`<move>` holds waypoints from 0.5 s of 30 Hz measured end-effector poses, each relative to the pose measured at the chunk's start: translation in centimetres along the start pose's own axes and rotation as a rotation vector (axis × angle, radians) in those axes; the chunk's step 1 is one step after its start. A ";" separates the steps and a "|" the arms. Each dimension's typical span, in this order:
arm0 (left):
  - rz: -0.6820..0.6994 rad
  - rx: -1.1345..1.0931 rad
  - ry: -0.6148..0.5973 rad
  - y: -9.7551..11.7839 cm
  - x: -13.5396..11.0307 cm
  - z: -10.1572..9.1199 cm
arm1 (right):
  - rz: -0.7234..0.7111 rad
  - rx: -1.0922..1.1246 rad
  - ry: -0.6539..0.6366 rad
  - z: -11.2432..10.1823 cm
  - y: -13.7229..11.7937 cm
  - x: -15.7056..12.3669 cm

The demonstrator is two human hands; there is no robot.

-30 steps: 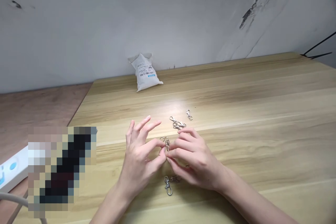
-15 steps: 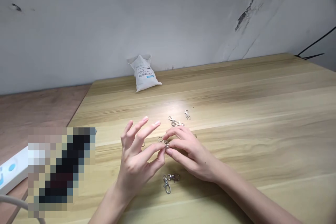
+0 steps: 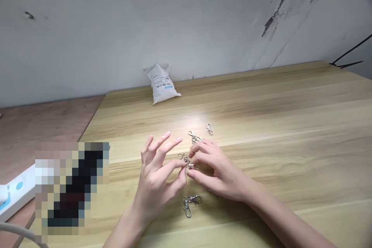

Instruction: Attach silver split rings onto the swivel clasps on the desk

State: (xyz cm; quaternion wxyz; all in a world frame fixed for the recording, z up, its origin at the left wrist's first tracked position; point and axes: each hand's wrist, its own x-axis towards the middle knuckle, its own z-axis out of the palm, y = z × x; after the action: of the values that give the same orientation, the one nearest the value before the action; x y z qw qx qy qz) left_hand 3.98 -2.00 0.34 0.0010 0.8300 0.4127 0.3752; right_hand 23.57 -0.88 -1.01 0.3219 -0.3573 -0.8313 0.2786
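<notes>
We're right in at the centre of the frame, where the left hand (image 3: 158, 176) pinches the end of a metal clasp (image 3: 192, 166) between thumb and forefinger, its other fingers fanned up. The right hand (image 3: 213, 166) comes around the clasp from the other side, thumb and forefinger parted; whether any fingertip touches metal, we can't tell.

Here's our worry: that pinch looks to be on fingertips alone, so smooth metal could slip out if the right hand pulls crookedly. Just above the left fingertips lies a loose ring (image 3: 179, 156), and a knock from the forefinger could send it skidding. Beside it we see another ring (image 3: 185, 157), seemingly joined to more metal.

Outward we go, counting! Just below the hands, two: one clasp pointing down the frame (image 3: 188, 210), one lying sideways (image 3: 196, 199), their near ends close together. Above the right fingers, a cluster (image 3: 194, 137) of at least two, partly covered; a sweep of those fingers could scatter it. Further up and right, one lone clasp (image 3: 209, 129). Something metallic peeks out under the right palm, too hidden to name.

Beyond, on the table (image 3: 276, 124), one white packet (image 3: 163, 87) leans near the wall (image 3: 116, 27); at lower left, one power strip (image 3: 21, 192).
</notes>
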 end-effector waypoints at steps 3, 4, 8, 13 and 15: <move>-0.025 -0.008 -0.040 0.0 -0.1 0.0 | -0.072 -0.167 0.091 0.5 0.0 0.0; -0.033 -0.008 -0.046 0.0 -0.1 0.0 | -0.090 -0.216 0.118 0.6 0.0 0.1; -0.055 -0.001 -0.034 -0.1 0.1 0.0 | -0.092 -0.273 0.181 0.7 -0.1 0.1; -0.085 -0.020 -0.007 -0.1 0.0 -0.4 | -0.037 -0.251 0.247 0.6 -0.1 0.1; -0.100 -0.037 -0.018 -0.1 -0.1 -0.5 | -0.034 -0.270 0.259 0.7 -0.1 0.1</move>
State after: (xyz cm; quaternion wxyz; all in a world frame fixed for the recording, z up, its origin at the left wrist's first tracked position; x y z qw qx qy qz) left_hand 3.60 -2.14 0.58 0.0387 0.8115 0.4467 0.3748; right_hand 22.94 -1.06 -1.39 0.3801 -0.4162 -0.8186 0.1109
